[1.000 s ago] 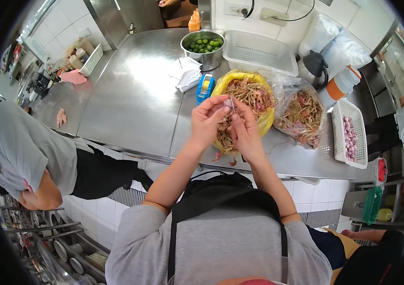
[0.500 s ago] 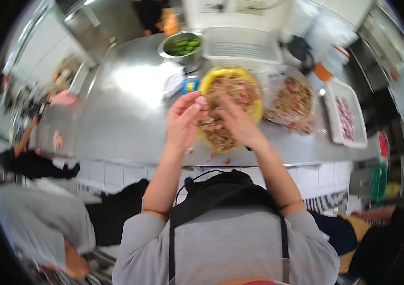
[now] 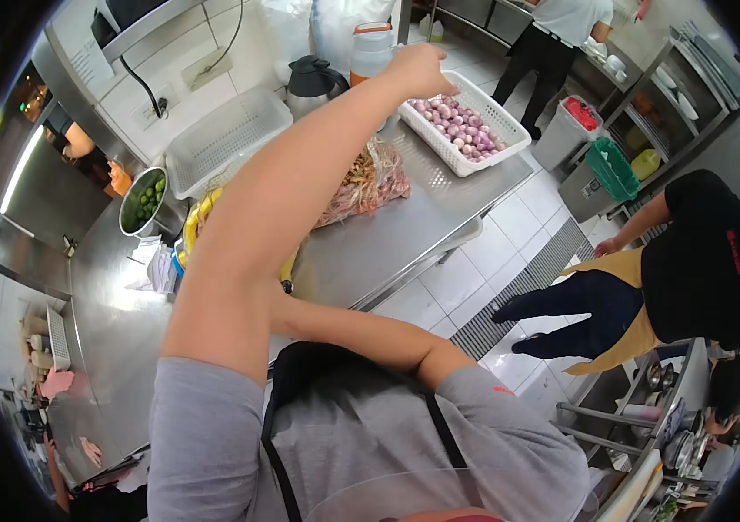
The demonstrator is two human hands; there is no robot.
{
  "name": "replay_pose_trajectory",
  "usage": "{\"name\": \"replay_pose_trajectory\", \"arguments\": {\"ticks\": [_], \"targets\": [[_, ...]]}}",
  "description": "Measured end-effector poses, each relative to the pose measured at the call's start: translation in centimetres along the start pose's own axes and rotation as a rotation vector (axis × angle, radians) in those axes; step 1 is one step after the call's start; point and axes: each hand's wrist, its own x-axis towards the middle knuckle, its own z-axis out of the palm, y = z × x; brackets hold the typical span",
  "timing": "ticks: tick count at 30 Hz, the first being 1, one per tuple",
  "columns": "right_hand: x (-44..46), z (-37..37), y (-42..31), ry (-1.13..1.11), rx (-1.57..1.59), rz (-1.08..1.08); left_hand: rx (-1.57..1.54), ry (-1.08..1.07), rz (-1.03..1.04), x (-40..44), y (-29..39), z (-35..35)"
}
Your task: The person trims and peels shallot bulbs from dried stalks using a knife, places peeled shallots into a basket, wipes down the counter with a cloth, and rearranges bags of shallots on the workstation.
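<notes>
1. The left hand (image 3: 422,71) reaches out over the near-left corner of a white basket (image 3: 505,155), its fingers bent downward; I cannot tell how far open it is or whether it grips anything, nor whether it touches the rim.
2. Small purple onions (image 3: 461,129) fill much of that basket, which sits at the end of the steel table (image 3: 344,261).
3. The right hand is hidden behind the left arm (only the right forearm (image 3: 361,335) shows), so its opening and any hold cannot be told.
4. A clear bag of dry peelings (image 3: 370,178) lies between the left arm and the basket, partly covered by that arm.
5. A yellow bag (image 3: 205,209) shows at the arm's other side, near a metal pot (image 3: 170,217) of green limes (image 3: 148,202).
</notes>
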Motion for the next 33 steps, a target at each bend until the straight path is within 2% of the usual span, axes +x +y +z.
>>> {"name": "replay_pose_trajectory", "arguments": {"ticks": [1, 3, 5, 6, 7, 8, 9, 10, 12, 13, 14, 15, 16, 17, 18, 19, 20, 21, 22, 24, 25, 27, 28, 30, 31, 33], "targets": [[-0.1, -0.2, 0.1, 0.134, 0.017, -0.105, -0.007, 0.005, -0.014, 0.6, 0.4, -0.5], [-1.4, 1.0, 3.2, -0.281, -0.285, 0.014, 0.097, 0.136, 0.183, 0.4, -0.4, -3.0], [-0.2, 1.1, 3.3, -0.518, -0.545, 0.034, -0.072, 0.075, 0.219, -1.6, -1.5, -7.7], [0.8, 0.6, 2.2, -0.556, -0.453, 0.257, -0.016, 0.034, 0.165, -3.5, -0.9, -12.0], [1.3, 0.7, 2.3, -0.602, -0.409, 0.314, 0.04, -0.006, 0.102, -5.6, -0.7, -15.7], [1.5, 0.7, 1.9, -0.518, -0.363, 0.315, 0.0, 0.163, 0.145, -7.8, -2.2, -18.0], [1.3, 1.5, 2.9, -0.394, -0.293, 0.148, -0.022, 0.33, 0.193, -10.6, -4.1, -20.1], [1.8, 1.7, 2.5, -0.353, -0.277, 0.076, 0.059, 0.332, 0.106, -14.1, -5.4, -22.2], [2.7, 1.7, 1.8, -0.362, -0.206, -0.002, -0.267, 0.578, -0.13, -21.6, -6.0, -26.2], [3.1, 1.9, 1.4, -0.414, -0.257, 0.077, -0.232, 0.558, -0.37, -25.8, -6.0, -27.6], [3.1, 2.1, 1.4, -0.349, -0.218, 0.027, -0.215, 0.513, -0.56, -30.0, -7.8, -28.1], [3.5, 1.9, 0.9, -0.423, -0.225, 0.06, -0.183, 0.712, -0.571, -34.3, -9.0, -27.2], [3.2, 2.5, 2.0, -0.367, -0.189, 0.021, -0.158, 0.705, -0.754, -38.2, -8.3, -26.9], [3.4, 2.5, 1.9, -0.418, -0.185, 0.025, -0.24, 0.79, -0.807, -42.2, -9.0, -25.4], [3.5, 2.7, 1.2, -0.419, -0.257, -0.032, -0.173, 0.716, -1.005, -45.6, -7.5, -25.3], [4.1, 2.5, 0.2, -0.433, -0.227, -0.051, -0.2, 0.71, -1.119, -49.8, -8.0, -24.0], [5.2, 2.2, -0.9, -0.602, -0.319, 0.169, -0.287, 0.755, -1.189, -53.1, -7.4, -23.1], [5.6, 2.0, -1.4, -0.765, -0.416, 0.392, -0.31, 0.822, -1.256, -55.5, -6.3, -22.5], [5.4, 2.2, -1.0, -0.768, -0.4, 0.382, -0.336, 0.887, -1.319, -57.8, -5.2, -22.1], [4.7, 2.8, 0.2, -0.423, -0.166, -0.143, -0.086, 0.861, -1.432, -62.6, -4.2, -21.4], [4.6, 2.9, -0.2, -0.42, -0.153, -0.148, -0.072, 0.865, -1.431, -65.1, -4.3, -21.5], [4.6, 2.9, -1.9, -0.448, -0.093, 0.217, 0.232, 0.81, -1.509, -69.2, -4.2, -22.0], [4.5, 2.9, -2.3, -0.473, -0.059, 0.287, 0.226, 0.813, -1.509, -70.6, -4.2, -23.1], [4.1, 3.5, -3.3, -0.488, -0.097, 0.237, 0.482, 0.691, -1.591, -73.7, -4.9, -25.8], [3.9, 4.1, -4.0, -0.499, -0.124, 0.188, 0.468, 0.69, -1.588, -76.2, -5.8, -26.6], [3.5, 5.9, -6.4, -0.519, -0.134, 0.257, 0.766, 0.713, -1.459, -82.1, -8.2, -28.4]]}}
